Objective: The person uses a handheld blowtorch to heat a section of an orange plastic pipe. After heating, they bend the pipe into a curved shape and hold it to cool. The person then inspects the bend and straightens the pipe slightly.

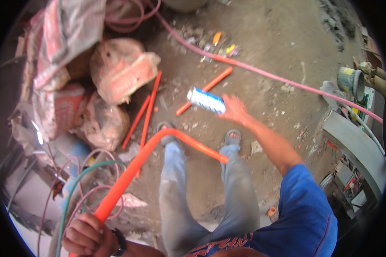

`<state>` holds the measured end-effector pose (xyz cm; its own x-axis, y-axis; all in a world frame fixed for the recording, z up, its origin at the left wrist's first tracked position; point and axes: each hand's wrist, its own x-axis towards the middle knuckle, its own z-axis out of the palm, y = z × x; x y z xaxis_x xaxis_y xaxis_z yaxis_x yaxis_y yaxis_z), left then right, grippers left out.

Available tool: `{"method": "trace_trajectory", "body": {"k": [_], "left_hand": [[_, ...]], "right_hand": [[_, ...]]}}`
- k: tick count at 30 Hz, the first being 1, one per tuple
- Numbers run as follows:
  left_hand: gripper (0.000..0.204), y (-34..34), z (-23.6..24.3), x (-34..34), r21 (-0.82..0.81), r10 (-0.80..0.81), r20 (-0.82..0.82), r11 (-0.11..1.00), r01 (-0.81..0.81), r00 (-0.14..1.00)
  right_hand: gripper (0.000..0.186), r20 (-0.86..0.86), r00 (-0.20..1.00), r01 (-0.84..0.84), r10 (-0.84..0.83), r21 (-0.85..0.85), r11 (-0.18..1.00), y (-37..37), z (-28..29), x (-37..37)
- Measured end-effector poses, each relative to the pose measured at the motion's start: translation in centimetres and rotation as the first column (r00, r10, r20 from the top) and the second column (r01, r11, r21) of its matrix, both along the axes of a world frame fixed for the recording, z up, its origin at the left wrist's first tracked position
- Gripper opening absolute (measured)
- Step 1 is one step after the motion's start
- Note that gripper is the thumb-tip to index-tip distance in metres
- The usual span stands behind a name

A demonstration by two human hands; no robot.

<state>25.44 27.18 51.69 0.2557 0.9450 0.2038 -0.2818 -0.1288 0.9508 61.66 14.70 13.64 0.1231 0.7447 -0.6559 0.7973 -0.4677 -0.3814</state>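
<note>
My left hand (88, 235), at the lower left, is wrapped round the lower part of a bent orange plastic pipe (135, 165). From there the pipe rises, curves over in front of my feet, and slopes down to the right across my legs. My right hand (236, 111) is stretched forward, closed round the end of a blue and white can (206, 101) that lies nearly sideways. Some motion blur covers the can and that hand. Beneath the can, a straight orange pipe (216, 79) is on the dirt floor.
Two more orange pipes (150, 103) lie left of my feet, beside torn, dirty sacks (124, 70). A pink hose (278, 77) runs across the ground. Green and pink hoses (73, 188) loop near my left hand. A bucket (349, 81) and a grey curved ledge (356, 141) are at the right.
</note>
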Motion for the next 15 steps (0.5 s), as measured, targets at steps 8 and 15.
{"method": "trace_trajectory", "body": {"k": [8,15], "left_hand": [[0.045,-0.3,11.6,11.1,0.183,-0.012,0.060,0.983,0.001,0.998],[0.044,0.3,19.9,20.6,0.285,-0.042,0.138,0.958,0.000,0.989]], "right_hand": [[0.076,0.103,0.897,0.438,-0.429,-0.081,0.896,-19.5,21.4,16.1],[0.079,0.180,0.801,0.592,-0.570,-0.102,0.799,-27.4,34.8,22.6]]}}
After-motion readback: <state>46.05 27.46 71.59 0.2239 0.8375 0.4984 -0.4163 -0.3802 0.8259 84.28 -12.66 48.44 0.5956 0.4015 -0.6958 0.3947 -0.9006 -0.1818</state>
